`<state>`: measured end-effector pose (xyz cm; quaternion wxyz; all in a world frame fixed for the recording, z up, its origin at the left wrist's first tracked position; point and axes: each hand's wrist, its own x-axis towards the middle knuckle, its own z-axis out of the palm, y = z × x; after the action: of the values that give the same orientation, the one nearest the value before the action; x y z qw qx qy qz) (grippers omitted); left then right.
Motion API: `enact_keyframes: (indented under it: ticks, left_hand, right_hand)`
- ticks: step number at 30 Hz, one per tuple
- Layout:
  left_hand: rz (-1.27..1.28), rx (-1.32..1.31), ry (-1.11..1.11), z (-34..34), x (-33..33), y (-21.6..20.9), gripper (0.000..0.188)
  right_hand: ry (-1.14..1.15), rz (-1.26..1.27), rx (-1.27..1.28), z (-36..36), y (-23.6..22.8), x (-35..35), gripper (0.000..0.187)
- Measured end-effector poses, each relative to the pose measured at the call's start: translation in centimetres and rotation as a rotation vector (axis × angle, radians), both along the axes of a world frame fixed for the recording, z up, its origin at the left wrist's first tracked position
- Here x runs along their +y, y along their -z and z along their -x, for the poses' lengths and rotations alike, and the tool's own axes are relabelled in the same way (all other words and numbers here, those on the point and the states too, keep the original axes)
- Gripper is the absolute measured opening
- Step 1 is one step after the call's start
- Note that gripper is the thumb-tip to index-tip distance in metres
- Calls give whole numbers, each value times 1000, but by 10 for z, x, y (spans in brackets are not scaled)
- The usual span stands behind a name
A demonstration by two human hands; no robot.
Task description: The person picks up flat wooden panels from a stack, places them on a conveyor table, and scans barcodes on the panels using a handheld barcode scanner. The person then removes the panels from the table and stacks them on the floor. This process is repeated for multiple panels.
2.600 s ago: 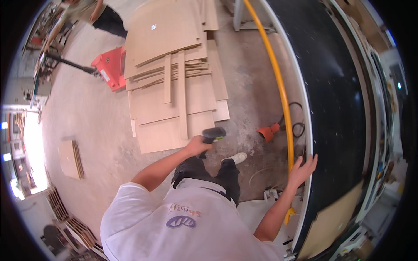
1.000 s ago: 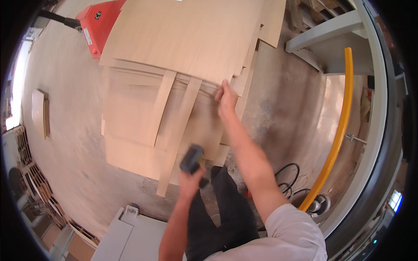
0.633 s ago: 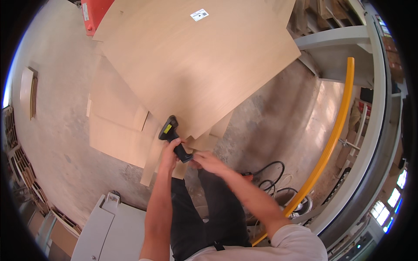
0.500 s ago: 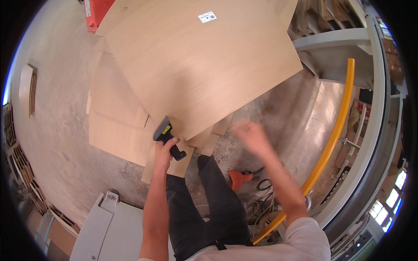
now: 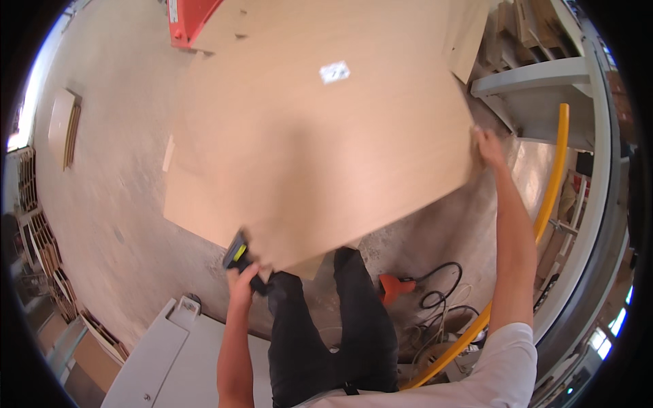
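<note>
My left hand (image 5: pixel 239 284) is closed round the handle of a black handheld barcode scanner (image 5: pixel 237 254) with a yellow label, beside the near left corner of a large wood panel (image 5: pixel 388 149). Out to the right, my right hand (image 5: pixel 488 145) grips that panel's right edge, its fingers partly hidden by the board. The panel is light brown, slightly blurred, and carries a white printed sticker (image 5: pixel 335 72). More light wooden boards (image 5: pixel 194 214) lie underneath, mostly covered by it.
A curved yellow rail (image 5: pixel 552 183) and a grey machine frame (image 5: pixel 537 76) stand at the right. Near my feet are an orange tool (image 5: pixel 394 287) and loose black cable (image 5: pixel 449 267). A red metal part (image 5: pixel 192 22) is at the far left, a grey cabinet (image 5: pixel 163 360) at the near left.
My right hand has moved right and taken hold of the panel's right edge. The panel has shifted toward me, covering more of the boards below. My left hand and the scanner have moved nearer and left.
</note>
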<state>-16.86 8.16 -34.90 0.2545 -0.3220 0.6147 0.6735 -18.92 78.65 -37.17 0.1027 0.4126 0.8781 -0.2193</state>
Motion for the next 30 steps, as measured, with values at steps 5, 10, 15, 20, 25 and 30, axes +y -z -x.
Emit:
enact_keyframes:
  ticks: [5,10,15,20,25,30]
  left_hand:
    - [181,6,165,-21,-127,-70,34]
    - [225,-18,51,-14,-236,-104,26]
    - [157,-4,119,-3,-296,-105,27]
    - [35,-33,320,-4,-241,-149,27]
    - [-161,226,757,126,-149,-162,24]
    - [-335,439,1134,126,35,-254,29]
  right_hand:
    - [134,234,24,-37,-32,-152,74]
    - [264,76,-41,-115,-112,-279,71]
    - [484,46,-79,-213,-214,-383,67]
    - [824,-107,136,-358,-325,-462,56]
    - [1291,-265,327,-450,-378,-589,52]
    - [1703,-310,483,-530,-362,-701,54]
